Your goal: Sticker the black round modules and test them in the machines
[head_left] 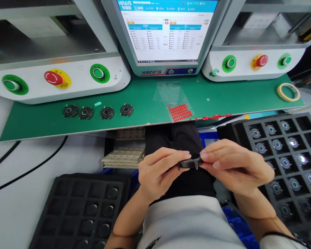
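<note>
Both hands meet over my lap on one small black round watch case [190, 162]. My left hand [159, 171] pinches its left side with thumb and fingers closed. My right hand [234, 166] grips its right side, fingers curled. The part's face is mostly hidden by my fingers. Several similar round parts [97, 112] lie in a row on the green mat [145, 103] ahead of me.
A black tray [287, 155] with shiny-faced parts stands at right, another black tray [85, 207] with dark parts at lower left. A red sticker sheet [180, 112], a tape roll [288, 92], a monitor [168, 31], and two button panels [54, 77] [259, 61] lie beyond.
</note>
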### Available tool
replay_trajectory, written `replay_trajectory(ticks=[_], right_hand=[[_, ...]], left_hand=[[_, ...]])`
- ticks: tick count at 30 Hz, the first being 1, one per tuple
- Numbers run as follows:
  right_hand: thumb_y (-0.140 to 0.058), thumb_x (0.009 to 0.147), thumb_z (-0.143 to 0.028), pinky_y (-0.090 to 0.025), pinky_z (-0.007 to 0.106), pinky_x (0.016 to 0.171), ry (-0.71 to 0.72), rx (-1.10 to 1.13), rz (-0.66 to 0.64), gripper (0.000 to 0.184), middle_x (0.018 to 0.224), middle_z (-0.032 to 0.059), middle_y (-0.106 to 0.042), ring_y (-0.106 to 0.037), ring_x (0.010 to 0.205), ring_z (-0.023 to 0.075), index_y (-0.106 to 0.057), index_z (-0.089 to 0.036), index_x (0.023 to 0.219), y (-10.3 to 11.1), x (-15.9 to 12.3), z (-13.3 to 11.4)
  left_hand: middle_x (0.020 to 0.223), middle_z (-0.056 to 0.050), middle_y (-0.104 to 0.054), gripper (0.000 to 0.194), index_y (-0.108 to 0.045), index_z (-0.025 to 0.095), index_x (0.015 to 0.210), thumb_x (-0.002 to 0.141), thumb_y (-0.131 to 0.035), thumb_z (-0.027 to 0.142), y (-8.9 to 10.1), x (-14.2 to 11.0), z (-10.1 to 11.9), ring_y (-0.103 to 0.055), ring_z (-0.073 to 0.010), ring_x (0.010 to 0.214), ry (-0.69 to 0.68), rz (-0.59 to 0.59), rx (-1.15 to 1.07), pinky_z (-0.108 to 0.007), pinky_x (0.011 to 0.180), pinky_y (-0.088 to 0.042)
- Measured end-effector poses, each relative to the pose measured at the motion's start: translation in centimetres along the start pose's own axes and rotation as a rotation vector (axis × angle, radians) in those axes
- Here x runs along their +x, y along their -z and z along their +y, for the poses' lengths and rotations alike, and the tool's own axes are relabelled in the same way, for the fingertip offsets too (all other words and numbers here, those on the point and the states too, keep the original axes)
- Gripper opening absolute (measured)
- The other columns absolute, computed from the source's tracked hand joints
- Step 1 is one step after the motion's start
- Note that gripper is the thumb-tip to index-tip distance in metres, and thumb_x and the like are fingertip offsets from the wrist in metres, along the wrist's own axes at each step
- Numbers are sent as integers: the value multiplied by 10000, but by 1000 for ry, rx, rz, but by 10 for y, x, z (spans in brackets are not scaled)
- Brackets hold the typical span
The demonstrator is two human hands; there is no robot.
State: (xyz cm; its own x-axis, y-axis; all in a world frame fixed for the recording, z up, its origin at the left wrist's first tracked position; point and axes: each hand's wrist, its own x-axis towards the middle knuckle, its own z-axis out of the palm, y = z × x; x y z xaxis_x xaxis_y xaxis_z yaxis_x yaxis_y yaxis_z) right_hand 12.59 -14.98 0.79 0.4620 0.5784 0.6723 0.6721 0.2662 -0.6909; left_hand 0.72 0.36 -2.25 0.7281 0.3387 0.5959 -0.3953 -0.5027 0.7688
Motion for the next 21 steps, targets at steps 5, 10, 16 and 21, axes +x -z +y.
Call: replay_trajectory(ticks=[5, 10, 16, 21], right_hand=[[-737, 708, 47, -644, 311, 611, -35, 13, -73, 316, 772, 5, -751, -734, 726, 180, -683, -209, 886, 6, 6, -4], [-756, 711, 32, -612, 281, 618, -253, 172, -203, 272, 769, -4, -731, -712, 704, 148, -694, -191, 855, 16, 15, -3], [-713, 775, 0, -600, 278, 655, -316, 216, -340, 198, 775, 0, -717, -695, 716, 135, -675, -189, 821, 24, 27, -6], [-667, 812, -5, -563, 255, 624, -291, 185, -343, 225, 780, 5, -664, -644, 704, 111, -554, -195, 770, 21, 26, -13]], left_hand=[[950, -43, -762, 216, -721, 180, 1066, 856, -691, 137, 3, 3, 0, -695, -95, 729, 19, -46, 8, -157, 634, -567], [874, -37, -738, 150, -719, 168, 1019, 884, -671, 213, 6, 9, 0, -680, -95, 707, 38, -112, -39, -164, 643, -560], [819, -32, -729, 133, -722, 161, 975, 886, -670, 245, 8, 14, 1, -666, -92, 675, 42, -147, -89, -160, 615, -542], [816, -31, -727, 152, -723, 168, 977, 897, -655, 279, 8, 14, 1, -668, -93, 673, 45, -137, -91, -169, 617, -548]])
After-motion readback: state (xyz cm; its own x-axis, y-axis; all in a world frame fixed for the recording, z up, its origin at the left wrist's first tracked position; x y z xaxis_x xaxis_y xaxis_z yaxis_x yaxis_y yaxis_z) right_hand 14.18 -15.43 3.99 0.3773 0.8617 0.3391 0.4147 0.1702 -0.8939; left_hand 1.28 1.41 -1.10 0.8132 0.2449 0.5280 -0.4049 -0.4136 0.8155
